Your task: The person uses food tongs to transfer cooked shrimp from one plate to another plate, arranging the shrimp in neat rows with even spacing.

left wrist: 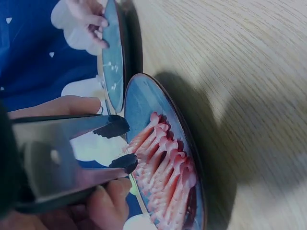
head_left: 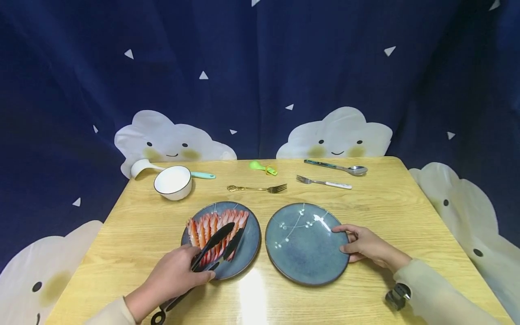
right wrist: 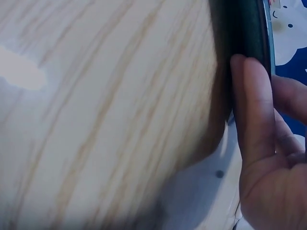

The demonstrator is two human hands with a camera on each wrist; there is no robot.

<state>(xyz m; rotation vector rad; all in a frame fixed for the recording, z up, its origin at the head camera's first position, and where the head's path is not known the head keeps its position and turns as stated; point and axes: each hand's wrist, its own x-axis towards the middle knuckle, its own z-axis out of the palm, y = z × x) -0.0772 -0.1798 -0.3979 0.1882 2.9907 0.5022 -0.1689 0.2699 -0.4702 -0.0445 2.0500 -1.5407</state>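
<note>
In the head view my left hand (head_left: 176, 271) holds black kitchen tongs (head_left: 218, 235), their arms spread apart above a row of red-and-white shrimp (head_left: 203, 225). The shrimp lie side by side on a blue-grey plate (head_left: 251, 246). The left wrist view shows a gap between the dark tong tips (left wrist: 114, 127), with nothing gripped there. My right hand (head_left: 365, 246) pinches the right rim of a second blue-grey plate (head_left: 304, 257), which has a white floral pattern and nothing on it. Its fingers (right wrist: 259, 105) reach under the rim in the right wrist view.
Behind the plates lie a gold fork (head_left: 260, 188), a white-handled fork (head_left: 325, 182), a spoon (head_left: 353, 170) and a small green spoon (head_left: 262, 167). A white bowl (head_left: 173, 183) stands at the back left, beside a white ladle (head_left: 142, 167) and a turquoise handle (head_left: 203, 175).
</note>
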